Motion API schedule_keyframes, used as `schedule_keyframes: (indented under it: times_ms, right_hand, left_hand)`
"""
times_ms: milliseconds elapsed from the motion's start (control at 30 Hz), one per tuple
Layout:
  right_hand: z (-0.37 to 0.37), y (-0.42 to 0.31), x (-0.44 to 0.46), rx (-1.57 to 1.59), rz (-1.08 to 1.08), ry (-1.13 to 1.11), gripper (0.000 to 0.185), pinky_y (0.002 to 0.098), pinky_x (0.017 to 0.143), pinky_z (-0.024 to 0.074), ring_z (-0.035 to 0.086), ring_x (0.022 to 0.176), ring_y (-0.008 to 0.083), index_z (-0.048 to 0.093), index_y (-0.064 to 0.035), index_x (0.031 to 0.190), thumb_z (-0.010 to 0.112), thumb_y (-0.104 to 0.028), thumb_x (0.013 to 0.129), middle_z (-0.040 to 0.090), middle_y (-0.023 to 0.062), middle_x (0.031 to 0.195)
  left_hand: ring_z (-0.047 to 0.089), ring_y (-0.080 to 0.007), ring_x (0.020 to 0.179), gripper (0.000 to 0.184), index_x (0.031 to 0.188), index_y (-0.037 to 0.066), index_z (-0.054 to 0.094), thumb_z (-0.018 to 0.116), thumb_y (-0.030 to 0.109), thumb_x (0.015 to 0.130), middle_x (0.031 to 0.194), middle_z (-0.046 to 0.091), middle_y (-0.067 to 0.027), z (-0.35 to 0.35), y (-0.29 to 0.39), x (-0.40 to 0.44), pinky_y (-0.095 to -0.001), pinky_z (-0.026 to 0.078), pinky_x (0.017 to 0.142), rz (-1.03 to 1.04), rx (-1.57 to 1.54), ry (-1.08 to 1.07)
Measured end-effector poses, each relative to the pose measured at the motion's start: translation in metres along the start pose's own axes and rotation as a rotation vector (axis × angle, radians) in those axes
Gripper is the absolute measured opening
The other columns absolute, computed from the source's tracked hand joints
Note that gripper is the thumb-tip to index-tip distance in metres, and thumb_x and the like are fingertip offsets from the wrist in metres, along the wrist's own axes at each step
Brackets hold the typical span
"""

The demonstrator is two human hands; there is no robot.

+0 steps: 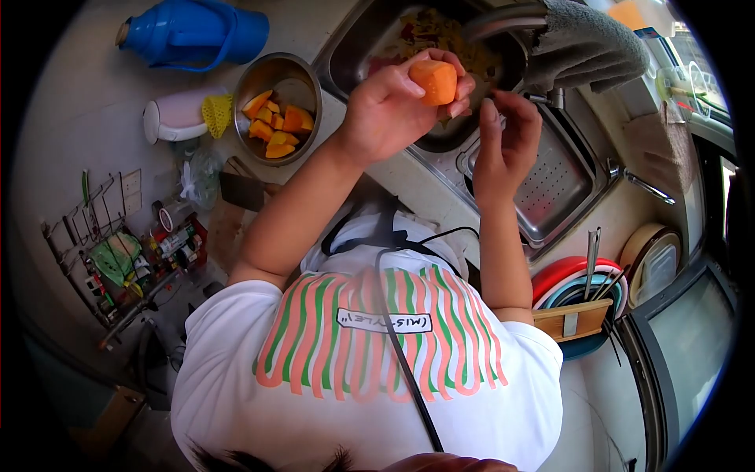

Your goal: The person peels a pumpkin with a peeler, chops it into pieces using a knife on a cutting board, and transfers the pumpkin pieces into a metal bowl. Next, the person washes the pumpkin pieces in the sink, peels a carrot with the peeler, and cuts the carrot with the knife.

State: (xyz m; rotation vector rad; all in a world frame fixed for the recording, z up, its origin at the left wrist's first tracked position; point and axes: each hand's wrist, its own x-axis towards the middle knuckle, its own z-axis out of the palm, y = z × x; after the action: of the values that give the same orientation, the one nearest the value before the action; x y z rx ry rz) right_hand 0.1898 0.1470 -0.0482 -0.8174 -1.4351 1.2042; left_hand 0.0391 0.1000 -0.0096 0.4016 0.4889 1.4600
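Observation:
My left hand (pixel 385 106) is closed around a short, smooth orange piece of carrot (pixel 435 82), whose blunt end faces up. It is held over the sink basin (pixel 346 51), where yellowish and reddish peelings (pixel 440 35) lie. Just to the right, my right hand (pixel 510 141) is raised with curled fingers and the thumb upright, apart from the carrot. Whatever sits between those fingers, if anything, is too small or hidden to name. Left of my left hand, a steel bowl (pixel 313 130) contains several chunks of orange pumpkin (pixel 275 126).
A blue thermos (pixel 197 35) lies toward the upper left, near a pink-and-white container (pixel 173 114). The faucet, draped with a grey towel (pixel 586 47), arches over the sink. A perforated drainer (pixel 550 181) fills the right basin. Stacked basins (pixel 550 275) stand at the lower right.

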Motion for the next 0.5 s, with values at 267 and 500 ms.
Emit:
schedule_keyframes:
  times_ms: [267, 500]
  right_hand:
    - [0.040, -0.020, -0.021, -0.426, -0.176, -0.271, 0.023, 0.0388, 0.065, 0.0394, 0.049, 0.072, 0.0327, 0.053, -0.0021, 0.089, 0.059, -0.025, 0.090, 0.052, 0.0138, 0.081]
    - [0.038, -0.015, -0.025, -0.182, 0.052, -0.308, 0.015, 0.0407, 0.067, 0.0418, 0.049, 0.069, 0.0319, 0.054, -0.0020, 0.080, 0.065, -0.012, 0.085, 0.050, 0.0136, 0.074]
  left_hand:
    - [0.055, -0.0208, 0.090, 0.034, 0.110, 0.005, 0.054, 0.051, 0.031, 0.088, 0.098, 0.057, -0.0071, 0.000, -0.029, 0.011, -0.0332, 0.044, 0.085, -0.159, 0.129, 0.688]
    - [0.058, -0.0221, 0.093, 0.034, 0.109, 0.003, 0.054, 0.049, 0.029, 0.087, 0.103, 0.059, -0.0087, -0.041, -0.018, 0.007, -0.0368, 0.047, 0.087, -0.013, -0.125, 0.653]
